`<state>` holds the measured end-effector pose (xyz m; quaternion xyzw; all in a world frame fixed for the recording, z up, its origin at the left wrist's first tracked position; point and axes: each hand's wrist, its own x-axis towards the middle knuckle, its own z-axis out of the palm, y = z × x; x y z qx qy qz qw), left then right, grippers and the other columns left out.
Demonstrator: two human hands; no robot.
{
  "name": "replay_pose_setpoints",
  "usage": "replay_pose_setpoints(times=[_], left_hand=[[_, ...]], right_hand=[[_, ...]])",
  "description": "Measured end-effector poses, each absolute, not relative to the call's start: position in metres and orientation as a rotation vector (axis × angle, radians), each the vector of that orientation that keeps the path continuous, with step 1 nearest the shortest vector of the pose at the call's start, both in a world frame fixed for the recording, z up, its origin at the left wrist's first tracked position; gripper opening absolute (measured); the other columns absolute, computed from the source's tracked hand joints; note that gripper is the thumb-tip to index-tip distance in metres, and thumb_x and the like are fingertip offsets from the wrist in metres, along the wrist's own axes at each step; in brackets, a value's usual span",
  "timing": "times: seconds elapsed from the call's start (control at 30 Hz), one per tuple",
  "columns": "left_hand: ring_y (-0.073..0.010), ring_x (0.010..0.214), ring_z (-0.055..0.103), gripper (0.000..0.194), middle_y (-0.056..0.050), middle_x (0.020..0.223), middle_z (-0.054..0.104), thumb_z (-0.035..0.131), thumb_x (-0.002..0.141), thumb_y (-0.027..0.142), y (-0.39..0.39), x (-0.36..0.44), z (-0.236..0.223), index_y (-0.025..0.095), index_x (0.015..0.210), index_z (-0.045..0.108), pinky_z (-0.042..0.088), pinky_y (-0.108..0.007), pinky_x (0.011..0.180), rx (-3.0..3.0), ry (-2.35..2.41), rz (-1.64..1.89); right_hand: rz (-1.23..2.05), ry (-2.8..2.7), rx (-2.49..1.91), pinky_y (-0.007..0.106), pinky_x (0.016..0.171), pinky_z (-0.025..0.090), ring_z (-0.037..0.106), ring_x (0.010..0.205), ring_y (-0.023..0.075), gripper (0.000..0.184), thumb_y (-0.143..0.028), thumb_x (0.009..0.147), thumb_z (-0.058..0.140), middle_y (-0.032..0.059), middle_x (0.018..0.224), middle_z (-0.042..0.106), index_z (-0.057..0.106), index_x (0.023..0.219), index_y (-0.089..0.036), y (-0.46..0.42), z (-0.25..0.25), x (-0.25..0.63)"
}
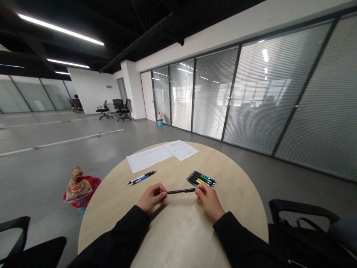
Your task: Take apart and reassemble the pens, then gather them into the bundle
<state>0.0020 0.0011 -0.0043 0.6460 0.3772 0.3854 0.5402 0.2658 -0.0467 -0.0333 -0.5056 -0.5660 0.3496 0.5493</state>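
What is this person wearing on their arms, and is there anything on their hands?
Both arms are in plain black long sleeves: the left sleeve and the right sleeve reach the wrists. The left hand and right hand are bare, with no gloves, cables or markings.

Over my feed, the body I'm watching shows only from the forearms down. The left sleeve [111,234] and the right sleeve [237,238] are long, dark black cloth with a soft, matte look, wide along the forearm and narrowing to snug cuffs at the wrists. Past those cuffs, the left hand [152,197] and right hand [210,201] are bare.
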Motion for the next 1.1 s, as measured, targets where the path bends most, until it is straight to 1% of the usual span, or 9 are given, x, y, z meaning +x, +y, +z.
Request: replay_pose_setpoints(times=[0.23,0.4,0.63,1.1], left_hand=[[-0.0106,0.055,0.056,0.032,0.000,0.062,0.063,0.078,0.070,0.040,0.0031,0.0009,-0.0069,0.014,0.073,0.059,0.042,-0.021,0.052,1.529,0.857,0.911],[-0.0103,0.055,0.056,0.032,0.001,0.062,0.063,0.077,0.071,0.040,0.0029,0.0012,-0.0089,0.014,0.073,0.059,0.043,-0.022,0.054,1.514,0.855,0.935],[-0.0096,0.053,0.054,0.033,0.001,0.061,0.062,0.078,0.071,0.041,0.0038,0.0006,-0.0095,0.014,0.073,0.059,0.041,-0.021,0.052,1.521,0.819,0.923],[-0.0102,0.054,0.055,0.031,0.001,0.062,0.062,0.077,0.072,0.040,0.0028,0.0008,-0.0094,0.014,0.073,0.059,0.041,-0.020,0.051,1.531,0.833,0.928]], right_hand=[[0.809,-1.369,-1.206,0.024,0.054,0.041,0.054,0.057,0.0134,0.019,-0.036,0.086,0.053,-0.0008,0.066,0.057,0.060,0.083,-0.017,-0.0486,-0.0317,0.2659],[0.788,-1.387,-1.226,0.024,0.052,0.039,0.051,0.055,0.0134,0.022,-0.038,0.087,0.053,-0.0022,0.061,0.054,0.058,0.079,-0.018,-0.0495,-0.0311,0.2658],[0.764,-1.406,-1.237,0.024,0.052,0.037,0.049,0.053,0.0134,0.024,-0.041,0.087,0.052,-0.0024,0.059,0.053,0.057,0.078,-0.019,-0.0499,-0.0313,0.2663],[0.730,-1.447,-1.252,0.024,0.052,0.037,0.049,0.053,0.0135,0.025,-0.040,0.090,0.049,-0.0030,0.058,0.053,0.055,0.077,-0.020,-0.0499,-0.0313,0.2674]])
